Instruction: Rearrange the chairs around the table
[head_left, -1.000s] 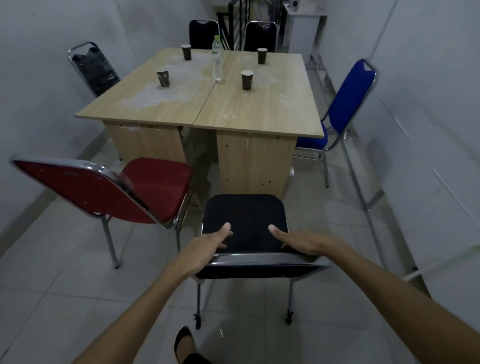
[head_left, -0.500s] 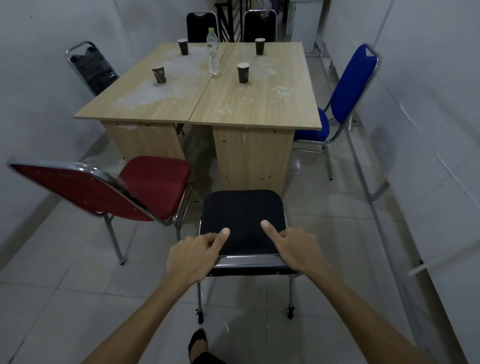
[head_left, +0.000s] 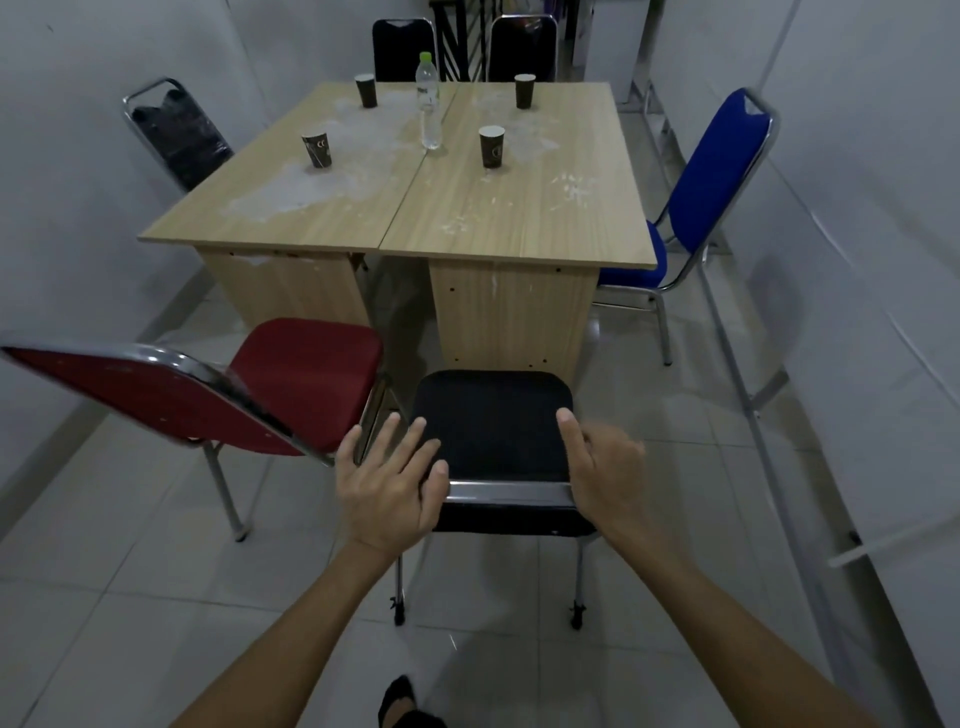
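Observation:
A black chair with a chrome backrest rail stands right in front of me, its seat facing the near end of the wooden table. My left hand hovers over the left end of the backrest with fingers spread. My right hand is over the right end, fingers loose and apart; neither grips the rail. A red chair stands to the left, turned at an angle. At the table's right side stands a blue chair.
Two black chairs stand at the table's far end, and another dark chair leans by the left wall. Several paper cups and a water bottle are on the table. A white wall runs close on the right.
Both hands held the black chair's backrest and pushed it toward the table. Now they have let go and the fingers are spread.

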